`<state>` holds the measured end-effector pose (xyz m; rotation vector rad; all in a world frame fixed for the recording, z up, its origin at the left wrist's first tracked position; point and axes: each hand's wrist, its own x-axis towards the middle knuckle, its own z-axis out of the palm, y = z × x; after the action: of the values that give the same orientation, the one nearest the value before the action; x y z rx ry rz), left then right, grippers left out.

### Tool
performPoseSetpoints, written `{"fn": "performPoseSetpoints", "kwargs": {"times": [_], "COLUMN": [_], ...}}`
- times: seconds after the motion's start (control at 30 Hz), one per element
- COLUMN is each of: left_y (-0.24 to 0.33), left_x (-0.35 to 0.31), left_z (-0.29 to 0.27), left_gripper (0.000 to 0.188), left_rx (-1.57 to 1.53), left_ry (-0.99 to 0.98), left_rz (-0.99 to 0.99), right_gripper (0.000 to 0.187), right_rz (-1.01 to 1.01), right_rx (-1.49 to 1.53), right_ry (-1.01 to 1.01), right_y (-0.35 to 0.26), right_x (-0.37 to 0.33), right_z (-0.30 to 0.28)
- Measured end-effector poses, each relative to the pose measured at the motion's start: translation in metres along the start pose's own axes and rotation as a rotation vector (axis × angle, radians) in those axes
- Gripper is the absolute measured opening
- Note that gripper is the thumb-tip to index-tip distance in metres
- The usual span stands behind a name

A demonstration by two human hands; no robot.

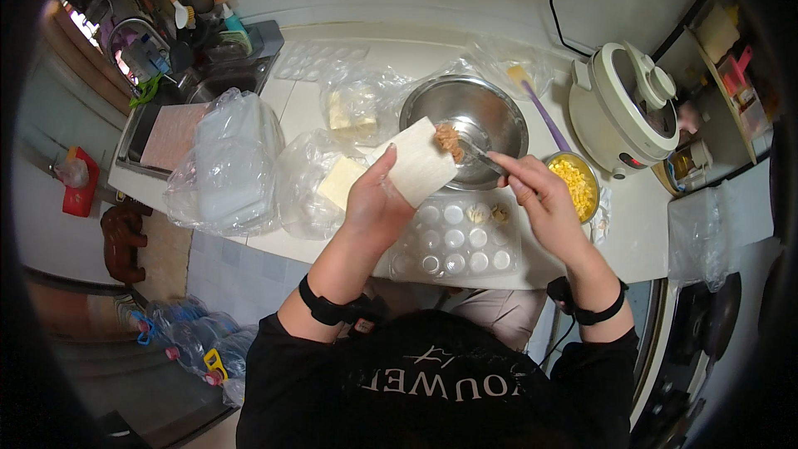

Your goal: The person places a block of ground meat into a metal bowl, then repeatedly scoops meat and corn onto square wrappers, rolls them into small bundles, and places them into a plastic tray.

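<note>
A pale square wonton wrapper lies on the palm of my left hand, thumb along its edge. My right hand grips a metal spoon-like utensil; pinkish-brown minced filling hides its tip at the wrapper's upper right edge. Behind them stands a wide steel mixing bowl. Below the hands, a clear plastic tray with round wells holds small pale filled pieces in its upper right wells. More square wrappers lie in an opened plastic bag left of my left hand.
A bowl of yellow corn kernels stands right of my right hand, near a purple-handled spatula. A cream-coloured cooker is at the back right. Bagged plastic containers sit left, beside the sink. Another wrapper bag lies behind.
</note>
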<state>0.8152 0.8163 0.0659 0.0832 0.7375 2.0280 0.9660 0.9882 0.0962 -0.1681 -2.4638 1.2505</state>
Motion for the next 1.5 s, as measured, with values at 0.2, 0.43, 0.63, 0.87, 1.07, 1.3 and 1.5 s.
{"fn": "performPoseSetpoints", "kwargs": {"times": [0.2, 0.43, 0.63, 0.87, 1.07, 1.3, 1.5], "left_y": [-0.010, -0.005, -0.005, 0.001, -0.001, 0.006, 0.002], "left_x": [-0.010, -0.019, -0.025, -0.026, -0.022, -0.012, 0.012], "left_z": [0.017, 0.008, 0.006, -0.004, -0.001, -0.022, -0.047], "left_gripper": [0.057, 0.059, 0.060, 0.061, 0.060, 0.058, 0.056], "left_rx": [-0.160, -0.108, -0.120, -0.112, -0.133, -0.195, -0.177], "left_ry": [-0.262, -0.171, -0.136, -0.141, -0.018, 0.178, 0.232], "left_rz": [0.047, 0.114, 0.050, 0.133, 0.085, 0.184, 0.104], "right_gripper": [0.061, 0.066, 0.065, 0.063, 0.063, 0.057, 0.033], "right_rz": [-0.266, -0.308, -0.366, -0.267, -0.265, -0.262, -0.002], "right_rx": [-0.564, -0.683, -0.723, -0.680, -0.650, -0.699, -0.639], "right_ry": [0.144, 0.063, 0.106, 0.036, 0.047, 0.009, -0.138], "right_y": [-0.012, -0.022, -0.029, -0.023, -0.020, 0.005, 0.048], "right_x": [-0.020, -0.033, -0.028, -0.027, -0.029, -0.020, 0.026], "right_z": [0.036, 0.041, 0.033, 0.037, 0.041, 0.023, -0.007]}}
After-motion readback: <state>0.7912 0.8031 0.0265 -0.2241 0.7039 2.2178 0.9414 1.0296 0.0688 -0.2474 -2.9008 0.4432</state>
